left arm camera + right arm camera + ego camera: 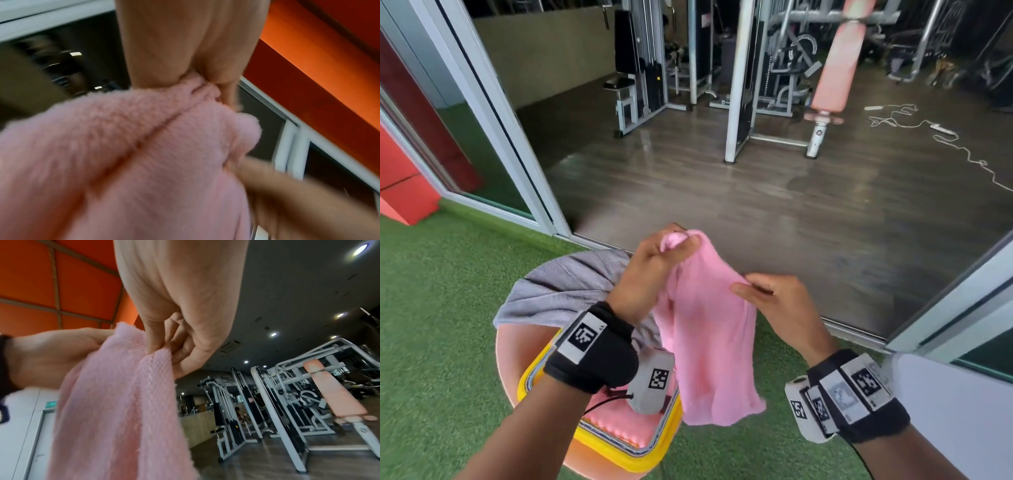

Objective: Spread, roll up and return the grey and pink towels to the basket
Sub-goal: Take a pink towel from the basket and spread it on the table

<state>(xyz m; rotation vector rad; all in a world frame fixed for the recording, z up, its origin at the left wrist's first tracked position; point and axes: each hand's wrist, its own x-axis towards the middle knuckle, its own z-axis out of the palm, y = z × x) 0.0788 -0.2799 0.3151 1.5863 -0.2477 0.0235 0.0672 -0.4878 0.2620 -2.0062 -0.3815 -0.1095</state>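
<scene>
Your left hand [654, 263] bunches the top of the fluffy pink terry towel [709, 342]; your right hand [774, 301] pinches its side edge. It hangs above the yellow-rimmed basket [599, 448]. Judged light, limp, non-slippery: grip corners. Grey terry towel [565, 287] drapes the basket.

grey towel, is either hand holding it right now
No, the grey towel lies draped over the basket while the left hand and right hand both grip the pink towel.
</scene>
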